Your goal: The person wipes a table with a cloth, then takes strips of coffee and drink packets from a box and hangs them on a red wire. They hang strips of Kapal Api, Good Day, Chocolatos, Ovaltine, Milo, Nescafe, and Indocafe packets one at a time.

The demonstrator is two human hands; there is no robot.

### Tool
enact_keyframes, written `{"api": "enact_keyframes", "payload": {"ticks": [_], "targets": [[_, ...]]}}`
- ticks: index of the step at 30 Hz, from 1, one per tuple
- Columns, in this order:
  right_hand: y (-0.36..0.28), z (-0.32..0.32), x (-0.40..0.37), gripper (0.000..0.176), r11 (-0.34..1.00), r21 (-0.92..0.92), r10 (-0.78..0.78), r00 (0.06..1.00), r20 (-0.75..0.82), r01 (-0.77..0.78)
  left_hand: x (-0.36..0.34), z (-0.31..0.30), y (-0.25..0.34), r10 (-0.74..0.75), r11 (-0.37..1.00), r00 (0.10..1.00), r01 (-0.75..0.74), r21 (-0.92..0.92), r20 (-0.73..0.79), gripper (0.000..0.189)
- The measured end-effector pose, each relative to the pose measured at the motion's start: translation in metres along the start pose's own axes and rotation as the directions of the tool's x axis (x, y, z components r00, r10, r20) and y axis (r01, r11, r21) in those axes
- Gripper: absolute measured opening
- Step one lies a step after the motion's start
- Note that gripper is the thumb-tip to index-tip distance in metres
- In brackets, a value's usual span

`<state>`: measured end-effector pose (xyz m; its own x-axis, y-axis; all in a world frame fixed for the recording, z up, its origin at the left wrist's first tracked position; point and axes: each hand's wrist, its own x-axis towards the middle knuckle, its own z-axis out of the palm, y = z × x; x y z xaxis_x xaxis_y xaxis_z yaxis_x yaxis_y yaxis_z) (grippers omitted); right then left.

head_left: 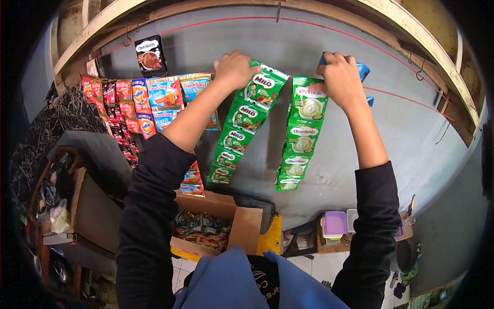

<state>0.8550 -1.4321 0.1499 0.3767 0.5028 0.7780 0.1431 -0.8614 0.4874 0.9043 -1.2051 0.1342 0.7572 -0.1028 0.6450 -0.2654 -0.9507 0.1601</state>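
My left hand (234,71) is closed at the upper left corner of a hanging strip of green Milo sachets (236,135), beside the string. My right hand (339,77) is closed at the top of a strip of green Chocolatos sachets (303,132), its thumb over the uppermost sachet. Blue packaging (363,72) sticks out on both sides of the right fingers, and the hand hides most of it. Both green strips dangle against the grey wall, the Milo one slanting down to the left.
Left of my hands hang strips of Good Day sachets (164,95) and several red ones. A black Chocolatos pack (151,55) sits above them. Red string (247,18) spans the wall under a wooden frame. Below stand an open carton (244,229) of sachets and a purple container (335,223).
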Motion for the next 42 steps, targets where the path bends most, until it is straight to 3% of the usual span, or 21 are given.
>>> {"api": "enact_keyframes", "payload": {"ticks": [3, 6, 7, 8, 10, 12, 14, 15, 17, 18, 20, 22, 24, 28, 29, 32, 34, 36, 37, 40, 42], "targets": [[-0.011, 0.003, 0.003, 0.032, 0.98, -0.169, -0.089, 0.991, 0.101, 0.105, -0.009, 0.02, -0.009, 0.157, 0.978, 0.917, -0.093, 0.187, -0.367, 0.039], [-0.013, 0.014, 0.003, 0.016, 0.931, -0.306, -0.205, 0.979, 0.015, 0.2, -0.01, 0.033, -0.014, 0.247, 0.966, 0.851, -0.181, 0.182, -0.464, 0.031], [-0.013, 0.016, 0.004, 0.016, 0.931, -0.304, -0.208, 0.978, 0.017, 0.203, -0.01, 0.037, -0.015, 0.363, 0.932, 0.775, -0.314, 0.183, -0.518, 0.022], [-0.013, 0.018, 0.006, 0.011, 0.923, -0.334, -0.201, 0.979, 0.009, 0.193, -0.009, 0.04, -0.017, 0.362, 0.932, 0.776, -0.314, 0.181, -0.517, 0.022], [-0.013, 0.02, 0.007, 0.008, 0.913, -0.366, -0.192, 0.981, 0.004, 0.181, -0.006, 0.041, -0.017, 0.608, 0.785, 0.696, -0.598, 0.159, -0.382, 0.016], [-0.013, 0.018, 0.008, 0.011, 0.908, -0.372, -0.199, 0.98, 0.019, 0.192, -0.009, 0.042, -0.016, 0.583, 0.785, 0.677, -0.611, 0.1, -0.449, 0.012], [-0.013, 0.013, 0.008, 0.01, 0.905, -0.378, -0.199, 0.979, 0.029, 0.196, -0.013, 0.039, -0.012, 0.506, 0.861, 0.815, -0.496, 0.112, -0.283, 0.018], [-0.013, 0.012, 0.008, 0.009, 0.903, -0.381, -0.2, 0.979, 0.037, 0.199, -0.019, 0.041, -0.008, 0.507, 0.861, 0.814, -0.498, 0.11, -0.283, 0.018], [-0.011, 0.012, 0.007, 0.006, 0.913, -0.365, -0.18, 0.983, 0.042, 0.182, -0.036, 0.047, 0.006, 0.464, 0.853, 0.589, -0.498, 0.155, -0.661, 0.027], [-0.011, 0.013, 0.006, 0.01, 0.923, -0.347, -0.16, 0.986, 0.045, 0.166, -0.044, 0.058, 0.009, 0.466, 0.853, 0.592, -0.499, 0.155, -0.657, 0.027], [-0.012, 0.013, 0.004, 0.011, 0.928, -0.336, -0.152, 0.987, 0.046, 0.158, -0.058, 0.09, 0.009, 0.107, 0.874, 0.612, -0.434, -0.22, -0.784, 0.04], [-0.01, 0.012, 0.003, 0.011, 0.93, -0.336, -0.139, 0.989, 0.049, 0.148, -0.065, 0.101, 0.013, 0.038, 0.881, 0.578, -0.405, -0.246, -0.815, 0.039], [-0.009, 0.012, 0.002, 0.009, 0.917, -0.354, -0.194, 0.981, 0.014, 0.186, -0.07, 0.109, 0.012, -0.34, 0.558, 0.851, -0.159, -0.815, -0.399, 0.039], [-0.009, 0.01, 0.002, 0.009, 0.914, -0.357, -0.202, 0.979, 0.007, 0.191, -0.072, 0.097, 0.004, -0.251, 0.617, 0.872, -0.19, -0.764, -0.42, 0.032], [-0.009, 0.01, 0.002, 0.009, 0.914, -0.36, -0.196, 0.981, 0.005, 0.185, -0.072, 0.094, 0.003, -0.238, 0.648, 0.821, -0.264, -0.714, -0.519, 0.028], [-0.011, 0.011, 0.002, 0.009, 0.915, -0.366, -0.179, 0.984, 0.007, 0.17, -0.068, 0.093, -0.006, -0.191, 0.657, 0.862, -0.243, -0.714, -0.469, 0.029], [-0.013, 0.012, 0.003, 0.009, 0.913, -0.373, -0.171, 0.985, 0.014, 0.164, -0.063, 0.097, -0.013, -0.216, 0.613, 0.909, -0.158, -0.774, -0.356, 0.022], [-0.015, 0.012, 0.003, 0.009, 0.912, -0.376, -0.164, 0.986, 0.023, 0.161, -0.06, 0.096, -0.019, -0.11, 0.314, 0.986, -0.083, -0.946, -0.123, 0.019], [-0.015, 0.011, 0.004, 0.009, 0.911, -0.379, -0.166, 0.986, 0.021, 0.161, -0.059, 0.09, -0.016, -0.109, 0.224, 0.984, -0.113, -0.968, -0.14, 0.018], [-0.012, 0.009, 0.006, 0.01, 0.909, -0.388, -0.157, 0.987, 0.024, 0.154, -0.045, 0.069, 0.0, -0.234, 0.193, 0.925, -0.257, -0.947, -0.299, 0.019], [-0.011, 0.009, 0.007, 0.01, 0.916, -0.374, -0.156, 0.988, -0.006, 0.143, -0.035, 0.062, 0.003, -0.276, 0.224, 0.92, -0.222, -0.949, -0.28, 0.02]]}}
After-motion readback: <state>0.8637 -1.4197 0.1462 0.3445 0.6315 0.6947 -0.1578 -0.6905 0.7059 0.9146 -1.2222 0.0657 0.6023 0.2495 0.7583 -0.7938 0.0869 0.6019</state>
